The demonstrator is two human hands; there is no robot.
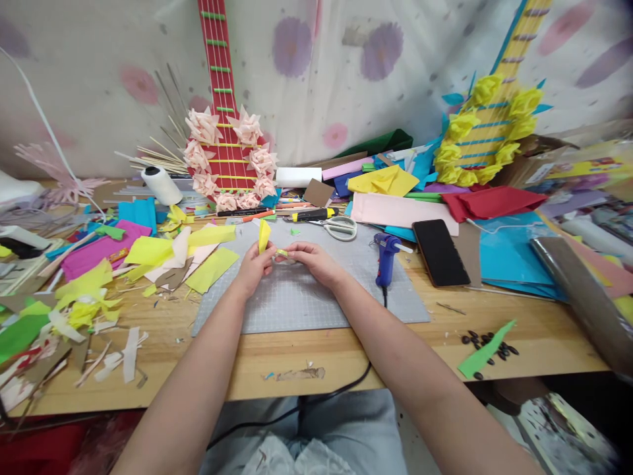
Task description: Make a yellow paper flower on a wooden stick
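My left hand (256,267) is closed on a strip of yellow crepe paper (264,235), which stands up from between thumb and fingers. Close beside it, my right hand (314,259) pinches a small yellow-green piece (281,253) at its fingertips. Whether that piece is joined to the yellow paper is too small to tell. Both hands are over the grey cutting mat (297,307). Just beyond them lie scissors (340,228) with pale handles and a yellow-and-black utility knife (315,215).
A blue glue gun (385,260) rests on the mat's right side, its cord running off the table front. A phone (440,253) lies farther right. Paper scraps (212,269) cover the left. Behind stand a red paper guitar (225,148) and a yellow one (487,135).
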